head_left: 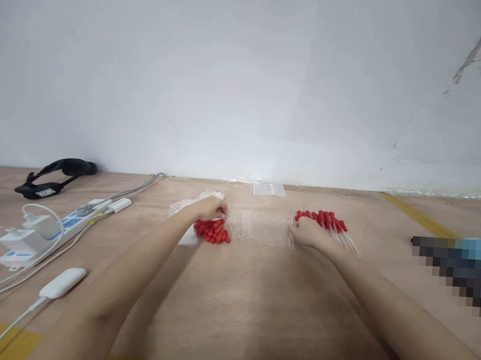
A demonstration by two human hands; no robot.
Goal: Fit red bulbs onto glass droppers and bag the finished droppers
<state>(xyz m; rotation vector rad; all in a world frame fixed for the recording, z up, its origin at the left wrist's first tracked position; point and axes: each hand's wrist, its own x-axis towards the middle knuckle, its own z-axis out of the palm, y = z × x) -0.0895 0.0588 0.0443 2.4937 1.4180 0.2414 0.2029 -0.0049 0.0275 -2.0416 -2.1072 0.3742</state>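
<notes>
Clear thin dropper tubes (262, 228) lie side by side in a row on the wooden table. At the row's right end, my right hand (307, 231) is closed in a pinch on a clear tube (292, 238). Beyond that hand lie several droppers (331, 221) with red rubber bulbs and pale stems, partly hidden by it. My left hand (213, 206) is closed at the row's left end, fingertips pointing down; what they hold, if anything, I cannot make out. Just below it sits a pile of loose red rubber bulbs (215, 233).
Plastic bags (182, 204) lie behind my left forearm, and a small clear bag (269, 189) rests by the wall. A power strip (70, 221) with chargers, a white cabled device (63, 282) and a black strap (57, 177) are at left. A pixelated area covers the right edge.
</notes>
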